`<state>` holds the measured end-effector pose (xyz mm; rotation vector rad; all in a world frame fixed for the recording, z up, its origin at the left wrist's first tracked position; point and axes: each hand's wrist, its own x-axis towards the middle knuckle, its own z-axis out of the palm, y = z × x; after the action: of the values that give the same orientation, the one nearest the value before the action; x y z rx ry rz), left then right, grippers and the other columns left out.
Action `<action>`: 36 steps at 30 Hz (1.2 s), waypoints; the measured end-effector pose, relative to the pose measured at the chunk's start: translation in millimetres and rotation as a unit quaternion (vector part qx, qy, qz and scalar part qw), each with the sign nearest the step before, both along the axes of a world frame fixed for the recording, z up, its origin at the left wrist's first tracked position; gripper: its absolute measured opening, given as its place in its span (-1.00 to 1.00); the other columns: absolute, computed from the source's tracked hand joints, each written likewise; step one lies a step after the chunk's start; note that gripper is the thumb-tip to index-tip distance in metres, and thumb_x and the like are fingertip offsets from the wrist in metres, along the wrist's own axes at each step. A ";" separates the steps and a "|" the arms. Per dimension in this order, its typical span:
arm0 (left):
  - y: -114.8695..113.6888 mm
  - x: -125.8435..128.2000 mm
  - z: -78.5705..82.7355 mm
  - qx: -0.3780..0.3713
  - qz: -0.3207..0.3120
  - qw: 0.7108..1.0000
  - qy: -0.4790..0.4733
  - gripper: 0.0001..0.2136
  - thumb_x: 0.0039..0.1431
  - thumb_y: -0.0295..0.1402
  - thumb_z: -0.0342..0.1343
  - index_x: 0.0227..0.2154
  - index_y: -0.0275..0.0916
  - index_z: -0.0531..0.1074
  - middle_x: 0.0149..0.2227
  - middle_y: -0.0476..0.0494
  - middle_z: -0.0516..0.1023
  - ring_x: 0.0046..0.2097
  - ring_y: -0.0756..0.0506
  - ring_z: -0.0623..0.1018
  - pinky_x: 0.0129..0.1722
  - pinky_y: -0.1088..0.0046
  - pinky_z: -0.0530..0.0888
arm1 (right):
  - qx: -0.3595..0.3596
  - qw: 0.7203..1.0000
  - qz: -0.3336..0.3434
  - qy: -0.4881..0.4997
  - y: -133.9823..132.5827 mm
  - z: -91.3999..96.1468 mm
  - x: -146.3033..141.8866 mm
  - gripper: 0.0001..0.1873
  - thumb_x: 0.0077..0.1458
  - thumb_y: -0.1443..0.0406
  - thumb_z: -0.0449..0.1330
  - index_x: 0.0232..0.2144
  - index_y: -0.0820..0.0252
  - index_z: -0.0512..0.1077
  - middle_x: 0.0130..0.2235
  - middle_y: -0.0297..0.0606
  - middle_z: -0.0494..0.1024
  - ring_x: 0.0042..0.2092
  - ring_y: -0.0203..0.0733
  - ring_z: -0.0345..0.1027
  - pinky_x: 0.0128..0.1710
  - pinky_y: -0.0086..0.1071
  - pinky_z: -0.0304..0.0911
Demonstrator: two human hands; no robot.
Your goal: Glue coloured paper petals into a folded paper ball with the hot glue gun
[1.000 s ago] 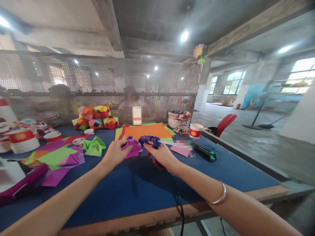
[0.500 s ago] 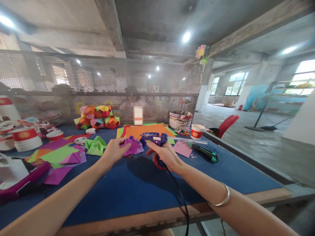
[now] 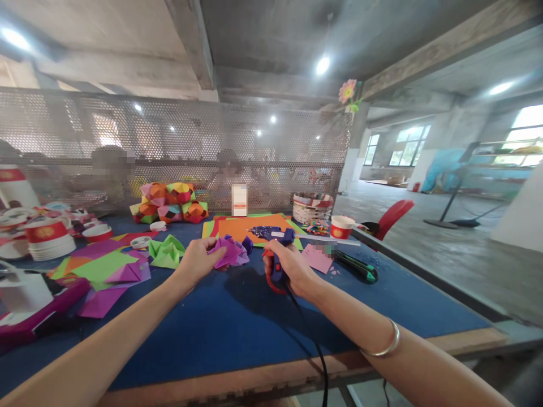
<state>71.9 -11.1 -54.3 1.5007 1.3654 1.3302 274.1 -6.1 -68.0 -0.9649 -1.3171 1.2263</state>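
Note:
My left hand (image 3: 200, 261) pinches a folded purple paper piece (image 3: 229, 252) between thumb and fingers, just above the blue tabletop (image 3: 203, 333). Wrapped round the handle of a dark blue hot glue gun (image 3: 274, 233) is my right hand (image 3: 292, 265); the nozzle points left, above and apart from the purple paper. From the grip a black cord (image 3: 316, 345) runs down over the table's front edge. A green folded paper piece (image 3: 167, 252) lies left of my left hand. Behind the gun is a stack of coloured sheets (image 3: 237, 225), orange on top.
Loose coloured paper (image 3: 102, 270) and paper cups (image 3: 50, 234) crowd the left side. Folded paper balls (image 3: 169, 202) stand by the mesh screen (image 3: 178, 130). To the right are a basket (image 3: 313, 209), a paper cup (image 3: 341, 227) and a green-black utility knife (image 3: 356, 265).
The glue gun has moved slightly right and up, its nozzle drawing away from the purple paper. My left hand keeps its hold almost in place.

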 end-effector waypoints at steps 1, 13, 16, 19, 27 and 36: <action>0.2 0.2 0.1 -0.001 0.001 1.000 -0.005 -0.85 -0.12 -0.30 0.27 -0.48 -0.29 0.59 -0.58 -0.01 0.62 -0.56 -0.06 0.58 -0.52 0.48 0.50 | 0.006 1.000 -0.001 0.001 0.7 -2.0 -0.1 -0.68 -0.03 0.13 0.18 -0.69 0.13 0.26 -0.70 -0.35 0.36 -0.64 -0.34 0.23 -0.60 -0.48 0.17; 4.3 -1.7 -4.4 0.001 -0.012 0.999 -0.030 -0.76 -0.22 -0.21 0.32 -0.50 -0.29 0.59 -0.53 -0.08 0.64 -0.54 -0.09 0.58 -0.48 0.40 0.55 | 0.302 0.909 -0.146 -0.247 4.7 -15.4 -0.5 -0.80 0.15 0.14 0.21 -0.40 0.12 0.47 -0.44 -0.26 0.54 -0.38 -0.14 0.43 -0.32 -0.32 0.33; 3.9 -2.4 -4.7 0.003 -0.009 1.000 -0.017 -0.74 -0.22 -0.19 0.31 -0.48 -0.29 0.60 -0.53 -0.07 0.64 -0.54 -0.09 0.57 -0.48 0.40 0.54 | 0.348 0.893 -0.132 -0.251 4.6 -18.2 -0.5 -0.76 0.17 0.13 0.20 -0.45 0.11 0.48 -0.34 -0.21 0.54 -0.33 -0.16 0.44 -0.27 -0.32 0.35; 5.0 -4.8 -6.4 0.014 0.001 1.000 0.011 -0.73 -0.21 -0.18 0.28 -0.47 -0.29 0.62 -0.52 -0.08 0.63 -0.52 -0.08 0.57 -0.46 0.41 0.53 | 0.348 0.897 -0.092 -0.257 4.3 -18.9 0.1 -0.78 0.16 0.14 0.23 -0.46 0.11 0.48 -0.35 -0.24 0.53 -0.35 -0.18 0.43 -0.30 -0.34 0.34; 11.0 -9.9 -11.0 0.034 0.017 0.998 0.057 -0.73 -0.16 -0.15 0.20 -0.50 -0.27 0.60 -0.54 -0.06 0.59 -0.50 -0.09 0.55 -0.47 0.42 0.50 | 0.320 0.911 -0.042 -0.259 2.7 -20.8 0.1 -0.79 0.16 0.13 0.24 -0.38 0.14 0.52 -0.38 -0.27 0.61 -0.35 -0.17 0.46 -0.33 -0.36 0.32; 13.9 -13.4 -13.4 0.068 0.013 0.992 0.109 -0.70 -0.09 -0.13 0.17 -0.45 -0.27 0.63 -0.48 -0.12 0.65 -0.44 -0.11 0.54 -0.41 0.40 0.44 | 0.343 0.901 -0.027 -0.265 5.1 -23.1 0.1 -0.81 0.16 0.17 0.21 -0.43 0.13 0.48 -0.43 -0.32 0.56 -0.40 -0.23 0.42 -0.39 -0.40 0.25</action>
<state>58.5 2.9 -67.7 1.7691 1.4568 1.3277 274.2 -1.0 -91.0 -0.8153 -1.9503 0.3703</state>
